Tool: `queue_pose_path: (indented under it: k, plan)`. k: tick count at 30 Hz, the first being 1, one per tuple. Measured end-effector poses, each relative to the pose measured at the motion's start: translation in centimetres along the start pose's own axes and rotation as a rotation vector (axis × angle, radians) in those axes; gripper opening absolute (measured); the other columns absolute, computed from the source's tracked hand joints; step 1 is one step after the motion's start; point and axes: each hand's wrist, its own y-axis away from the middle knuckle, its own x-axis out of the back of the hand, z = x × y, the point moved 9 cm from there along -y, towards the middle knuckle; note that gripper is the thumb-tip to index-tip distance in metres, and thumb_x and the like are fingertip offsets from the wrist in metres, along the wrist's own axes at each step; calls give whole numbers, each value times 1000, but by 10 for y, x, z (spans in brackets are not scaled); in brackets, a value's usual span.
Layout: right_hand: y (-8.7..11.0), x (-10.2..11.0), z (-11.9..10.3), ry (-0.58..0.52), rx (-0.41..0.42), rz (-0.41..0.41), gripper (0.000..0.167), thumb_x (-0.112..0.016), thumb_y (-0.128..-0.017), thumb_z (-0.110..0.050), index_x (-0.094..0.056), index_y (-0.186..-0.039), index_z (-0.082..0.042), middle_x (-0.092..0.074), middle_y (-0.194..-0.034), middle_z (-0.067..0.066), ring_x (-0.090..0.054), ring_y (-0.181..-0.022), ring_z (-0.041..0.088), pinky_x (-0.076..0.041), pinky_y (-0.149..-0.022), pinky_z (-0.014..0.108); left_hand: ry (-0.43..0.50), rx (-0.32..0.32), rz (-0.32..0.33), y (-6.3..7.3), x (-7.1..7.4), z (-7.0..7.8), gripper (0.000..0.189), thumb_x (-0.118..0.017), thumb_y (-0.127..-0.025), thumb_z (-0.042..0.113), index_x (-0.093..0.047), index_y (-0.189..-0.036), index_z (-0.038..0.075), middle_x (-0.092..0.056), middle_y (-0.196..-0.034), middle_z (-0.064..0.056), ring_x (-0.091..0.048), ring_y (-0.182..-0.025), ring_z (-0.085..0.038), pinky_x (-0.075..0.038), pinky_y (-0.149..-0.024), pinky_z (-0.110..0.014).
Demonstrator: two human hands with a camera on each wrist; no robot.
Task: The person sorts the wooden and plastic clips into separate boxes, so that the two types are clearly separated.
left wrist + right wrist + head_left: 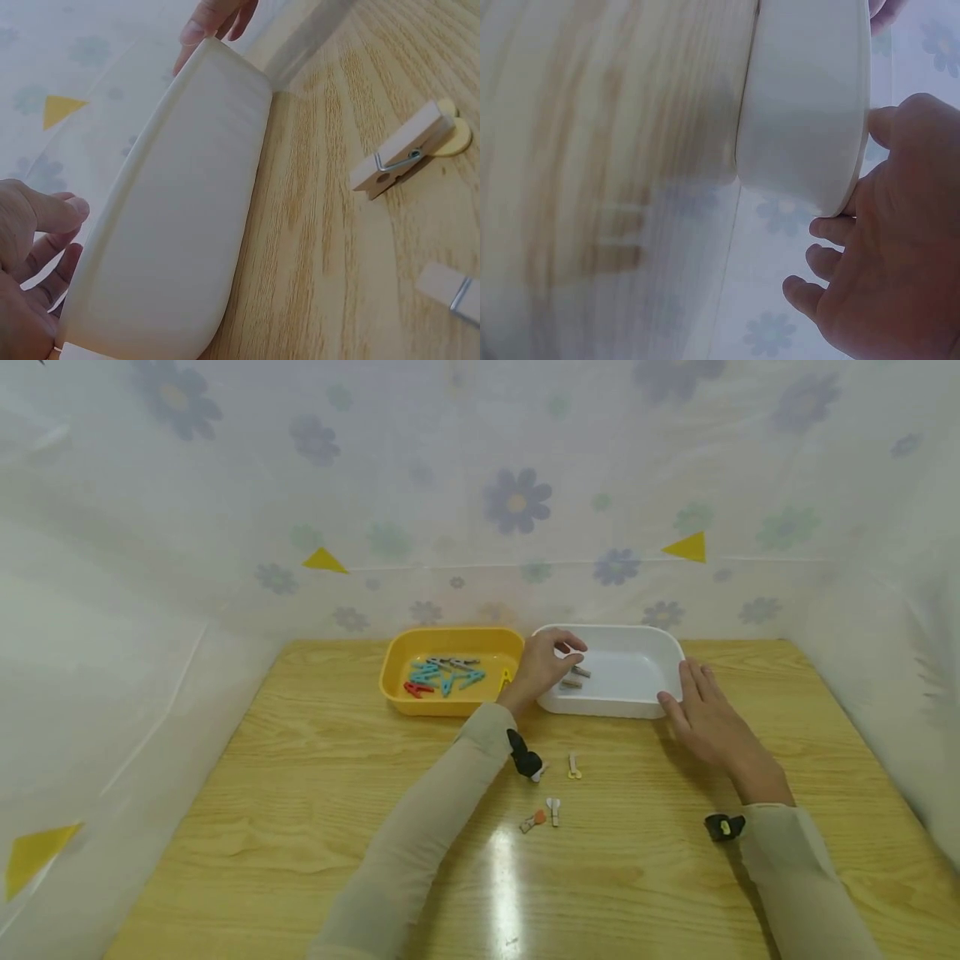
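Observation:
My left hand is over the left end of a white plastic tray, thumb and fingers apart with nothing visible between them. Below its fingertips, small wooden clothespins lie inside the tray. At the tray's right end is my right hand. Its thumb touches the front rim and its fingers lie along the outer side, as the right wrist view also shows. On the table in front are several wooden clothespins: one with a yellow ornament, one with a white heart and one with an orange heart.
A yellow tray stands left of the white one, with blue, grey, red and yellow plastic clothespins in it. Flower-patterned sheeting rises behind the table and at both sides. Another clothespin is partly hidden by the left wrist strap.

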Motion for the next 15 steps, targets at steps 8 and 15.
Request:
queue_pose_path:
  k: [8, 15]
  plan:
    - [1, -1, -3, -6, 3, 1, 78, -25, -112, -46, 7, -159, 8, 8, -166, 32, 13, -152, 47, -4, -121, 64, 27, 9, -15, 7, 4, -3, 9, -74, -96, 9, -78, -104, 8, -72, -103, -2, -63, -93, -15, -51, -84, -19]
    - [1, 1, -1, 5, 7, 5, 78, -24, -113, -45, 8, -159, 9, 9, -165, 32, 12, -152, 48, -3, -121, 64, 78, -19, -59, 24, 12, 7, 13, -73, -97, 9, -77, -108, 4, -71, -108, -3, -63, -97, -16, -54, -86, -26]
